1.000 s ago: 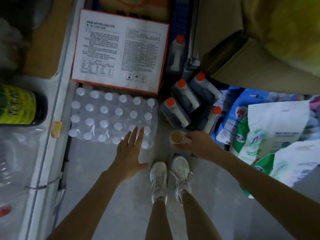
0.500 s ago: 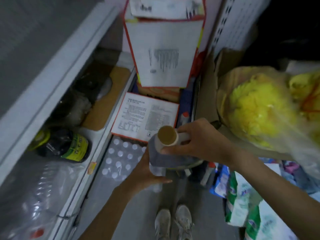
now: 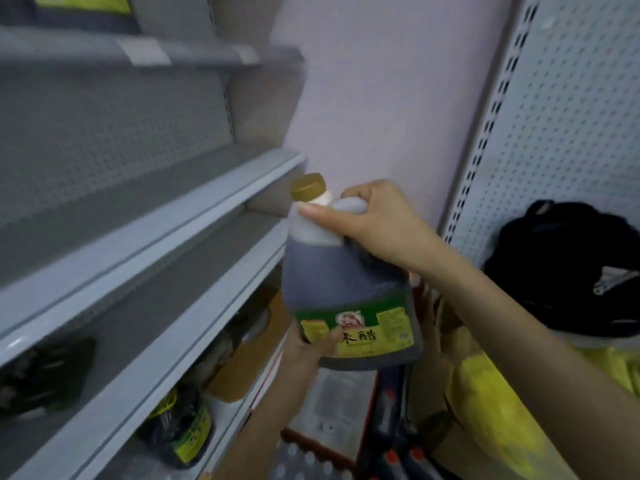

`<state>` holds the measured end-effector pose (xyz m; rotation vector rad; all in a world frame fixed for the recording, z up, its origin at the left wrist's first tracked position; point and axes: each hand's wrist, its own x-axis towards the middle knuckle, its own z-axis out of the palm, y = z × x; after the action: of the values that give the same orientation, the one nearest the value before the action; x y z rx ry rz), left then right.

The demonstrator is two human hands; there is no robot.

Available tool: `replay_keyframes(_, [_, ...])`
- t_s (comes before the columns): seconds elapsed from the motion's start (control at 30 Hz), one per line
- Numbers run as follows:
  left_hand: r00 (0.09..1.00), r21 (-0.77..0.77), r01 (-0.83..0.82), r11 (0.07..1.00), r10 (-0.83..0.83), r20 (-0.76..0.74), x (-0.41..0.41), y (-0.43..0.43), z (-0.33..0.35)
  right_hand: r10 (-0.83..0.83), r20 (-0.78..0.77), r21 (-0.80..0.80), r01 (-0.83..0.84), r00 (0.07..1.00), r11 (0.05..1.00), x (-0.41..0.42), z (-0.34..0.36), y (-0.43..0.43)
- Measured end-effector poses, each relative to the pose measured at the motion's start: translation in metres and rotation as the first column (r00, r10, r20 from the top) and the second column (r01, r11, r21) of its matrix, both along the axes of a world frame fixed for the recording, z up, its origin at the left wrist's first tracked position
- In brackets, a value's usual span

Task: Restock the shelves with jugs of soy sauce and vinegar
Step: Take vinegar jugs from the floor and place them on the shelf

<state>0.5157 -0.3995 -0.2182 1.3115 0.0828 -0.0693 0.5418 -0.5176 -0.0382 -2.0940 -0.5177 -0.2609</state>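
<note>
Item: one jug of dark vinegar (image 3: 346, 282), gold cap, green-yellow label, upright in the air just right of the grey shelves (image 3: 156, 216), not yet on any board. My right hand (image 3: 377, 223) grips the handle, fingers (image 3: 356, 194) curled round it; my left hand (image 3: 306, 344) cups the base, thumb on the label. Step, by my judgement: carrying to the shelf; next, swing left and set it on a free board.

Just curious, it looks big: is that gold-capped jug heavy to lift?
Probably heavy: the vinegar jug is nearly full of dark liquid, and the left hand holds its base while the right hand grips the handle. Wide and squat, it likely won't tip easily.
</note>
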Motion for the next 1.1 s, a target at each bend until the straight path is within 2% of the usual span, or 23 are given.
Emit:
replay_keyframes(0.1, [0.999,-0.205,-0.021,0.978,0.028,0.032,-0.001,-0.001,0.039,0.002,0.119,-0.077,0.007,0.993,0.997,-0.002,0.051,0.018])
replay_keyframes(0.23, [0.992,-0.354,-0.056,0.933,0.092,0.087,0.002,0.003,0.101,-0.037,0.224,-0.010,0.040,0.974,0.999,-0.007,0.080,0.011])
replay_keyframes(0.33, [0.978,-0.405,-0.051,0.913,0.127,0.163,-0.002,0.011,0.142,-0.110,0.198,0.076,0.097,0.974,0.992,-0.014,0.072,-0.006])
replay_keyframes(0.4, [0.968,-0.413,-0.038,0.910,0.136,0.211,-0.003,0.022,0.165,-0.107,0.118,0.123,0.092,0.987,0.988,-0.018,0.061,-0.012])
replay_keyframes(0.5, [0.943,-0.330,-0.068,0.942,0.169,0.288,-0.010,0.037,0.191,0.027,-0.005,0.227,-0.025,1.000,0.973,-0.016,0.051,-0.009])
replay_keyframes(0.63, [0.901,-0.218,-0.209,0.953,0.274,0.337,-0.026,0.062,0.212,0.200,0.027,0.300,-0.199,0.979,0.933,-0.015,0.055,0.023])
replay_keyframes(0.7, [0.864,-0.134,-0.293,0.947,0.322,0.386,-0.038,0.073,0.219,0.246,0.024,0.391,-0.236,0.969,0.890,-0.017,0.058,0.041])
replay_keyframes(0.9, [0.803,0.060,-0.459,0.886,0.386,0.454,-0.085,0.089,0.228,0.348,-0.006,0.612,-0.272,0.937,0.743,-0.038,0.048,0.079])
replay_keyframes(1.1, [0.753,0.130,-0.595,0.793,0.493,0.436,-0.131,0.079,0.231,0.520,-0.044,0.647,-0.372,0.853,0.666,-0.059,0.051,0.079])
